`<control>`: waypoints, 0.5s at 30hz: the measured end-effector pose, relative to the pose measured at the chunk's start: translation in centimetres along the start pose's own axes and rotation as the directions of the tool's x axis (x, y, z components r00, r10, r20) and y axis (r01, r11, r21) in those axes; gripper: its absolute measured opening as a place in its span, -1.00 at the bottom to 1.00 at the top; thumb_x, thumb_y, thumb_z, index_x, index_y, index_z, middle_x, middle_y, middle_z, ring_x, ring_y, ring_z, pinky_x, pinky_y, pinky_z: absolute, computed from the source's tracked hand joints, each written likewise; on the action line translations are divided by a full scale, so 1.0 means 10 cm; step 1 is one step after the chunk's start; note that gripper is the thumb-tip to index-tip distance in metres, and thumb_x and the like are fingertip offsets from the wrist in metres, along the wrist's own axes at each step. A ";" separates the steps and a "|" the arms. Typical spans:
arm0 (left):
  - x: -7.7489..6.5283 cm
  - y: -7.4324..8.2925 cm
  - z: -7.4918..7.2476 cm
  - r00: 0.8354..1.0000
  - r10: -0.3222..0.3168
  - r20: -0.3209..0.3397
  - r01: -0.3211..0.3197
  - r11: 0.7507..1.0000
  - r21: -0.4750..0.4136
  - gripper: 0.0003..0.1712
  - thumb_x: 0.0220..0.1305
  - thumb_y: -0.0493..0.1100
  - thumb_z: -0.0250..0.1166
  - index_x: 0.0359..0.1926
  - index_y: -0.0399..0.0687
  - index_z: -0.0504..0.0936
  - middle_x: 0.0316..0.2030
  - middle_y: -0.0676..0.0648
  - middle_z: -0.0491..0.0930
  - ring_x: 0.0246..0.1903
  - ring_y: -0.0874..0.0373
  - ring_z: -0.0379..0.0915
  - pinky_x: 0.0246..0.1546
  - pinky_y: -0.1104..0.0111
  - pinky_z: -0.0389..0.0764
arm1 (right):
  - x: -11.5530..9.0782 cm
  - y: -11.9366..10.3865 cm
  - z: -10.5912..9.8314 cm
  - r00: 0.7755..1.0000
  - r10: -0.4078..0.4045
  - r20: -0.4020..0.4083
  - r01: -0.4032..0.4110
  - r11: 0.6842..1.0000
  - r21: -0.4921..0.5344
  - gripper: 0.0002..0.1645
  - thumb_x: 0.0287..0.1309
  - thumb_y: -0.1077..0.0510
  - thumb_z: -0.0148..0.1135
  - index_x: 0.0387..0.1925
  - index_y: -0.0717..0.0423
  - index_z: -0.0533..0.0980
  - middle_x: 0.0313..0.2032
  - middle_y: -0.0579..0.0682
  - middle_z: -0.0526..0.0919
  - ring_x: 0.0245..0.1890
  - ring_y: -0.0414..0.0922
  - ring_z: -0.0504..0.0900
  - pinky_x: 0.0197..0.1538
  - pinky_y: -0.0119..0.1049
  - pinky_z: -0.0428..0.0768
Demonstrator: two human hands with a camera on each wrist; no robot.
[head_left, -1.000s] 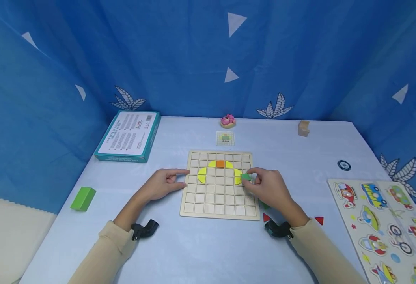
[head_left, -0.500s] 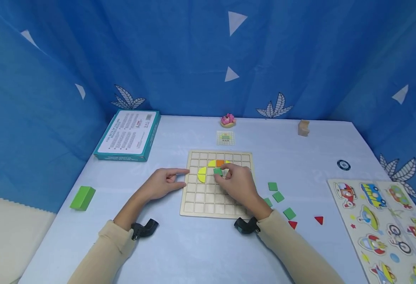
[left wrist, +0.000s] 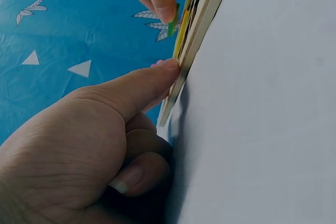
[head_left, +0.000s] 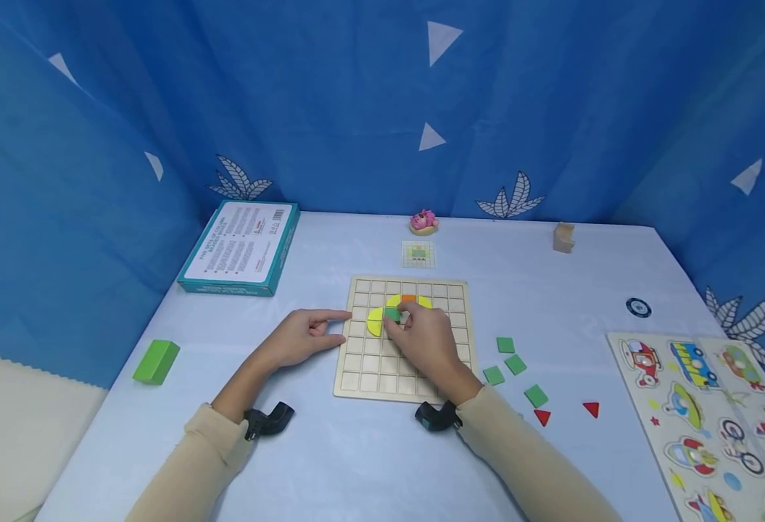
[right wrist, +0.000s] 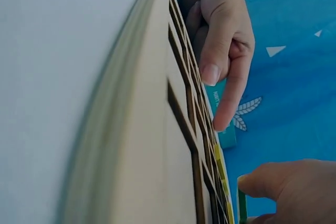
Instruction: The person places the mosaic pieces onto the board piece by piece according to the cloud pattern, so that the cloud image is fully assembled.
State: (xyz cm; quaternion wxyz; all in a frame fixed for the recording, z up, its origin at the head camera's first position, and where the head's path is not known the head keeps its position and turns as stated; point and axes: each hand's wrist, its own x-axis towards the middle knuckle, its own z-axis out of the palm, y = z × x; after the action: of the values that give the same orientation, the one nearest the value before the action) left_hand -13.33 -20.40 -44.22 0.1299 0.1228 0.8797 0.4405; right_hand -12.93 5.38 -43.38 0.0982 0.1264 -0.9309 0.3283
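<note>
A: Where's the green tile?
B: Pinched between thumb and fingers of the right hand, over the grid board. Whether it touches the board, I can't tell.
A: What lies around those fingertips?
B: Yellow pieces sit in the grid just to their left, and an orange square lies just beyond them, with more yellow on either side.
A: And the left hand?
B: Released. Index finger and thumb reach out toward the board's left side, a fingertip touching its edge; the other fingers are bent in.
A: Anything right of the right hand?
B: Four loose green squares on the table, with two red triangles near them. Farther right is a picture puzzle, with a round dark disc beyond it.
A: Farther from the hands?
B: Past the right hand, a small pattern card, then a pink figurine. Ahead and left of the left hand, a teal box; well to that hand's left, a green block.
</note>
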 end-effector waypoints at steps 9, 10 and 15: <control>-0.02 0.03 0.00 1.000 -0.022 -0.003 0.022 1.000 0.018 -0.50 0.31 -0.02 0.45 0.26 0.15 0.65 -0.73 0.08 0.20 -0.69 0.18 0.10 -0.47 0.34 0.29 | -0.03 -0.02 0.06 0.997 -0.065 -0.035 0.060 0.991 -0.118 -0.57 0.20 -0.01 0.46 -0.07 0.26 0.71 -0.75 -0.21 0.42 -0.69 -0.31 0.42 -0.55 -0.37 0.46; -0.02 0.03 0.00 1.000 -0.022 -0.005 0.022 1.000 0.019 -0.50 0.31 -0.02 0.45 0.26 0.15 0.65 -0.73 0.08 0.20 -0.69 0.18 0.10 -0.48 0.33 0.29 | -0.03 -0.02 0.06 0.997 -0.066 -0.040 0.061 0.991 -0.123 -0.57 0.20 -0.01 0.46 -0.07 0.26 0.71 -0.75 -0.21 0.42 -0.69 -0.31 0.43 -0.54 -0.36 0.47; -0.01 0.04 0.00 1.000 -0.017 -0.006 0.018 1.000 0.025 -0.51 0.31 -0.02 0.44 0.26 0.17 0.66 -0.72 0.09 0.19 -0.69 0.18 0.09 -0.47 0.34 0.28 | -0.02 -0.02 0.07 0.998 -0.053 -0.045 0.045 0.987 -0.151 -0.58 0.21 -0.01 0.45 -0.09 0.25 0.72 -0.76 -0.21 0.41 -0.66 -0.29 0.48 -0.47 -0.33 0.56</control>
State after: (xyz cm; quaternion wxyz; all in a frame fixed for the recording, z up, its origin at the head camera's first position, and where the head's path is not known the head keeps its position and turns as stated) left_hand -13.19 -20.20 -43.92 0.1296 0.1154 0.8865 0.4289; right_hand -12.76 4.87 -43.86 0.1384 0.1333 -0.9469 0.2577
